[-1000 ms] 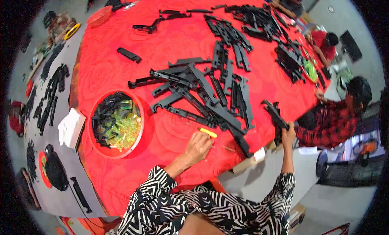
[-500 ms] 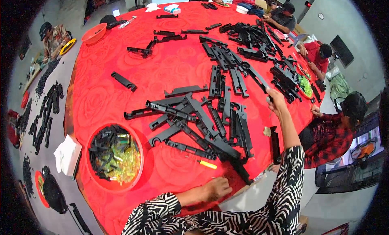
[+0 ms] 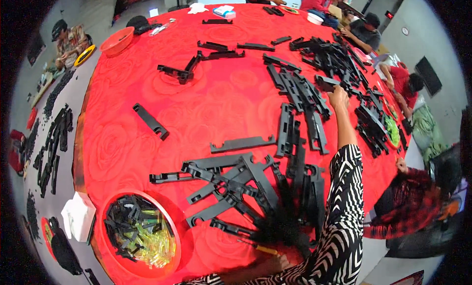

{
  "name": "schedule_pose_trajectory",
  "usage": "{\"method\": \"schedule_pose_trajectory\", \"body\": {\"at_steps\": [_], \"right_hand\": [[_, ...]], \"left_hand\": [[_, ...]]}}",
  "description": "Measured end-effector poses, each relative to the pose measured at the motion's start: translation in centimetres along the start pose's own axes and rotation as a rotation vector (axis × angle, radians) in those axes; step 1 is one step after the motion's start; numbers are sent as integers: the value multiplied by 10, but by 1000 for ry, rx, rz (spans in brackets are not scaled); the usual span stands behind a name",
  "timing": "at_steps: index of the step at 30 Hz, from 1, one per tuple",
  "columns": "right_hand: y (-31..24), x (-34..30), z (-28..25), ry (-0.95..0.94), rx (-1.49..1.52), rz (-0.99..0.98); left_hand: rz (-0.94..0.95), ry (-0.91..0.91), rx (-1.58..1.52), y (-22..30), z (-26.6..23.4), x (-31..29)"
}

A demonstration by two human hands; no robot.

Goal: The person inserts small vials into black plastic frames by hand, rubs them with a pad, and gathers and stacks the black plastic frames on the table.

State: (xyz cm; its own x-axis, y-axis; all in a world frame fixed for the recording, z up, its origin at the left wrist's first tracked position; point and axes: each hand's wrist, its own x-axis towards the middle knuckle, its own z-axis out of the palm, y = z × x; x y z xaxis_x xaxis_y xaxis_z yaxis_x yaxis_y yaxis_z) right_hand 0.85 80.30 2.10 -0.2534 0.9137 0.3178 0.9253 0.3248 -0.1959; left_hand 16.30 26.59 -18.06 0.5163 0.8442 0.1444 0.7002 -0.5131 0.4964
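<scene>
My right hand (image 3: 339, 98) reaches far across the red-covered table, its fingers closed on the end of a long black plastic part (image 3: 326, 82). Other long black parts lie beside and beyond it. At the near edge my left hand (image 3: 281, 263) shows only in part, smeared and partly covered by my right sleeve; its fingers cannot be made out. Just above it lies a thin tool with a yellow handle (image 3: 266, 249). A jumbled pile of black notched parts (image 3: 231, 179) spreads in front of me. A dark blurred shape (image 3: 285, 228) hides the pile's near right side.
On the left stands a red basin (image 3: 179, 243) of small black and yellow-green pieces, beside a white tissue box (image 3: 84, 217). One black part (image 3: 150, 121) lies apart at mid-left. A larger heap (image 3: 329, 59) is at far right. Several people sit around, one in red plaid (image 3: 408, 201) close by.
My right arm has stretched farther forward, the hand now among the far parts. The view has shifted, and the dark blur has come over the near pile. My left hand is now mostly covered.
</scene>
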Motion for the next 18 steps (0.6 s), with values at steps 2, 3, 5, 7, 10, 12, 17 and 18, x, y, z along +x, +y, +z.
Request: {"method": "schedule_pose_trajectory", "body": {"at_steps": [2, 3, 5, 7, 10, 12, 17, 18], "right_hand": [[-1, 11, 14, -60, -79, -30], [-17, 2, 15, -101, -51, -62], [5, 14, 9, -121, -21, -201], [14, 8, -9, -216, 42, -394], [19, -44, -36, -304, 260, -681], [-19, -98, -50, -471, 233, -635], [-45, -149, -109, -653, 226, -787], [-52, -143, -114, -703, 161, -778]], "left_hand": [[-4, 51, -2, -11, 1, 4], [-20, 72, -12, -15, -1, 1], [-7, 112, -25, -15, -7, 2], [-13, 159, -42, -10, -14, -1], [11, 238, -73, 2, -25, 2], [-21, 282, -83, 10, -33, -5], [18, 429, -94, 14, -54, -3], [21, 450, -96, 12, -58, -1]]}}
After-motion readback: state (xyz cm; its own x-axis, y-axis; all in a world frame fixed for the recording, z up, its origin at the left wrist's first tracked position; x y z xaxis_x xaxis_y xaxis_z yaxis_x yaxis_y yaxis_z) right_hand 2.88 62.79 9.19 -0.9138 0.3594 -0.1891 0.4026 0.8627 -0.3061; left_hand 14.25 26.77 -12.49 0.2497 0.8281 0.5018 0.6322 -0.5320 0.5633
